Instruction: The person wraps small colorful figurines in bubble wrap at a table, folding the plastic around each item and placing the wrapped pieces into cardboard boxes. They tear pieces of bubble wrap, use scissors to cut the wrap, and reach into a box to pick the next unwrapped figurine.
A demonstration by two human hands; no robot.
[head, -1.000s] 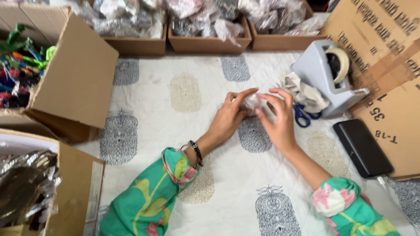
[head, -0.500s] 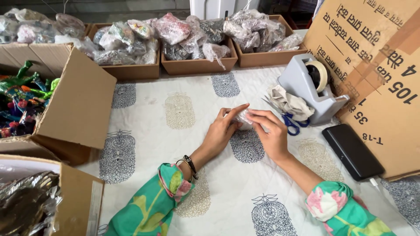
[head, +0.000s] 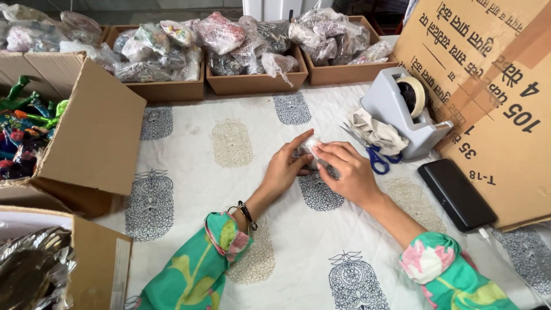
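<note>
Both my hands meet at the middle of the table on a small clear-wrapped packet [head: 310, 150]. My left hand [head: 285, 167] grips it from the left with fingers stretched over its top. From the right, my right hand [head: 346, 172] closes around it, hiding most of it. The packet rests low, close to the white patterned tablecloth [head: 189, 189]. Green floral sleeves cover both forearms.
A grey tape dispenser [head: 404, 115], crumpled paper [head: 376, 131] and blue-handled scissors [head: 379, 159] lie right of my hands. A black phone [head: 456, 195] sits beside a large cardboard box [head: 493, 103]. Trays of bagged items [head: 255, 49] line the back. Open boxes [head: 86, 138] stand at left.
The view has tilted up, showing more of the back trays. My hands stay together on the packet, with the fingers shifting slightly around it.
</note>
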